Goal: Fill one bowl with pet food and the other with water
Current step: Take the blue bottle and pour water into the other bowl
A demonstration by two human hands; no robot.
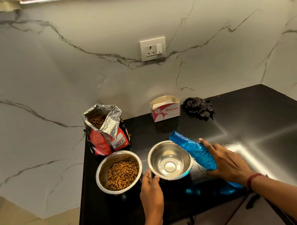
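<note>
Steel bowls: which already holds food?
The round steel bowl beside the red foil bag, with brown kibble inside. The other steel bowl, by the blue plastic bottle, has none.

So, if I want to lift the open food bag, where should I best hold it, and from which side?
Probably grip the food bag around its red middle, below the crumpled foil mouth, coming from its right side. It stands upright and open, so pulling on the loose foil could tip kibble out. The kibble bowl stands close in front of it.
</note>
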